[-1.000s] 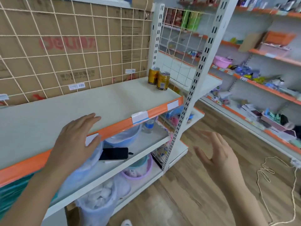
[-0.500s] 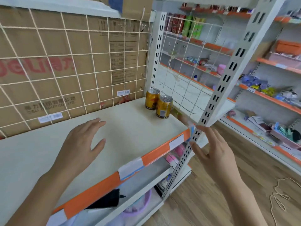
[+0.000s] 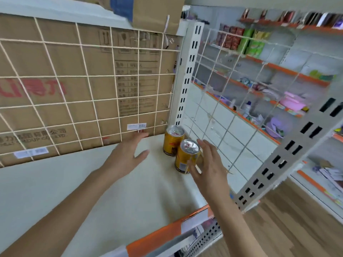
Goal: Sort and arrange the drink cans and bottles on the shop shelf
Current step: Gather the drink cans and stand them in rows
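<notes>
Two gold drink cans stand upright in the back right corner of the white shelf (image 3: pixel 130 197). The rear can (image 3: pixel 172 141) is against the wire grid; the front can (image 3: pixel 185 156) stands just before it. My right hand (image 3: pixel 207 167) is open beside the front can's right side, fingers straight, thumb close to the can's lower front; contact is unclear. My left hand (image 3: pixel 128 154) hovers open over the shelf to the left of the cans, fingers reaching toward the back wall.
A cardboard sheet behind a white wire grid (image 3: pixel 83 89) backs the shelf. A perforated white upright (image 3: pixel 285 156) and a side wire grid (image 3: pixel 232 115) bound the right end. The shelf's orange front strip (image 3: pixel 167 232) is below. Other stocked shelves (image 3: pixel 287 101) stand across the wooden aisle.
Both hands have moved forward over the shelf toward the two cans. My right hand went from the front upright to beside the front can. The view has come closer.
</notes>
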